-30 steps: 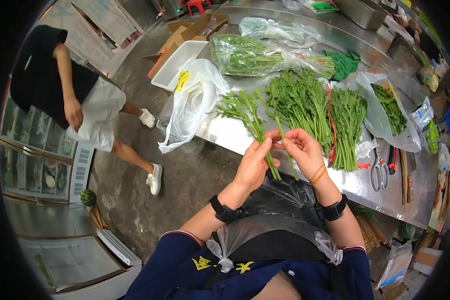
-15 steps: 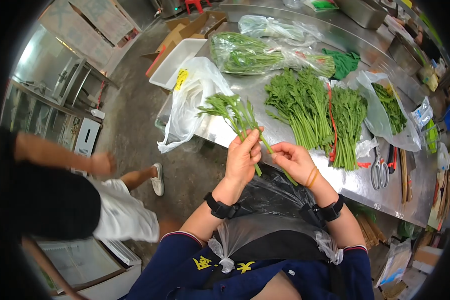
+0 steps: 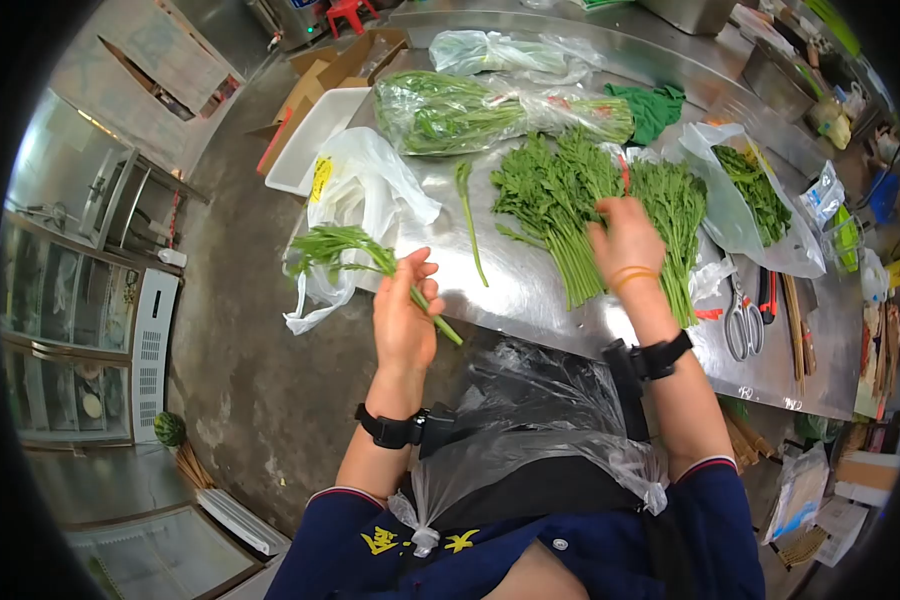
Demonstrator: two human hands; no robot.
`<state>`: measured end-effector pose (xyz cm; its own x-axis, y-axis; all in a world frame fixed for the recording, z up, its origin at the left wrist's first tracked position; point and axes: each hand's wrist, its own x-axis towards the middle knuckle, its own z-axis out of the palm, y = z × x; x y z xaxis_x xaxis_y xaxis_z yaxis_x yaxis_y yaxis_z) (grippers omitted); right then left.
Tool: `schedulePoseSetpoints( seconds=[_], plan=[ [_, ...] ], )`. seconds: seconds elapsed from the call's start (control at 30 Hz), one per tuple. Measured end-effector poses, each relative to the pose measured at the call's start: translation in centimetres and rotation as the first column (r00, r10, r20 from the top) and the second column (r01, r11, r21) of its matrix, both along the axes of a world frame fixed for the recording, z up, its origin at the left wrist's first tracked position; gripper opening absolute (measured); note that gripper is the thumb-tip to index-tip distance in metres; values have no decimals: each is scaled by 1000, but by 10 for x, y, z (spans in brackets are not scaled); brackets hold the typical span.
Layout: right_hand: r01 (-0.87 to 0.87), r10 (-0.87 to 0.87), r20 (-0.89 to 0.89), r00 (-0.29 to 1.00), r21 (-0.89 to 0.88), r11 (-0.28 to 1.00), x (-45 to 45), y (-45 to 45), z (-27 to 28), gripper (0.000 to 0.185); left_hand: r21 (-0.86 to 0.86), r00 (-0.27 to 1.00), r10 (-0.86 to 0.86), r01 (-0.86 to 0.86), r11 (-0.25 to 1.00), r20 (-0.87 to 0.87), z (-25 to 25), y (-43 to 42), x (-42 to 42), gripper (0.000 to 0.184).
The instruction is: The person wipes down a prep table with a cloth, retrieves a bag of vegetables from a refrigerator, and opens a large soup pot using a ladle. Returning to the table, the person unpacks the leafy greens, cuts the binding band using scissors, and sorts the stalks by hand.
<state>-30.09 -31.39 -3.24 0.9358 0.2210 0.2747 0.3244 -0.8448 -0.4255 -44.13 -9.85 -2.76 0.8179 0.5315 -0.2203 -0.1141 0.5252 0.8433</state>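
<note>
A few stalks of leafy greens (image 3: 345, 245) are in my left hand (image 3: 407, 310), gripped between thumb and fingers, leaves pointing to ten o'clock and cut ends to four. My right hand (image 3: 630, 240) is at the near side of the large pile of greens (image 3: 560, 200), where it meets a second bunch (image 3: 678, 215); its fingers curl down among the leaves, and I cannot tell whether they pinch anything. At three o'clock from the greens in my left hand, a lone stalk (image 3: 473, 230) lies by itself on the steel table (image 3: 510, 300).

At twelve o'clock from those same greens sits a crumpled white plastic bag (image 3: 370, 180), with a white tray (image 3: 305, 155) at its ten o'clock and an open cardboard box (image 3: 315, 85) beyond the tray. Past the lone stalk, at twelve, lies a clear bag of greens (image 3: 450, 115).

From my right hand, a green cloth (image 3: 653, 110) is at twelve o'clock, more greens in an open plastic bag (image 3: 705, 215) at two, and a pair of scissors (image 3: 743, 325) at four. Down on the floor, at eight o'clock from my left hand, is a watermelon (image 3: 169, 429).
</note>
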Motion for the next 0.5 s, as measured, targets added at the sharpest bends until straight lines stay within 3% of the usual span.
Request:
schedulePoseSetpoints(
  seconds=[0.03,0.17,0.23,0.27,0.3,0.33,0.37,0.4,0.5],
  plan=[
    [89,-89,-7,996,-71,994,4,-13,-2,22,-15,1000,-22,23,1000,13,0,-7,0,32],
    [65,-91,-164,982,-161,985,12,-34,-9,21,-63,988,-152,152,986,6,5,-33,9,32],
    [144,-97,-350,932,109,984,22,-40,-7,26,-75,967,-252,254,964,46,3,-36,10,34],
    [144,-97,-350,932,111,983,24,-46,-8,26,-86,972,-235,237,968,28,6,-40,11,36],
    [180,41,-457,888,430,885,26,-54,-9,25,-87,972,-234,236,968,30,6,-40,12,36],
    [245,208,-505,837,688,683,28,-60,-9,25,-90,964,-264,264,960,8,4,-39,12,36],
    [334,379,-488,786,852,404,27,-65,-9,24,-94,955,-296,293,951,-15,2,-40,12,36],
    [276,334,-465,820,832,482,25,-65,-11,18,-94,954,-298,295,951,-14,0,-42,14,36],
    [370,334,-509,793,839,400,15,-62,-4,17,-152,931,-364,357,921,-20,-3,-50,22,35]
  ],
)
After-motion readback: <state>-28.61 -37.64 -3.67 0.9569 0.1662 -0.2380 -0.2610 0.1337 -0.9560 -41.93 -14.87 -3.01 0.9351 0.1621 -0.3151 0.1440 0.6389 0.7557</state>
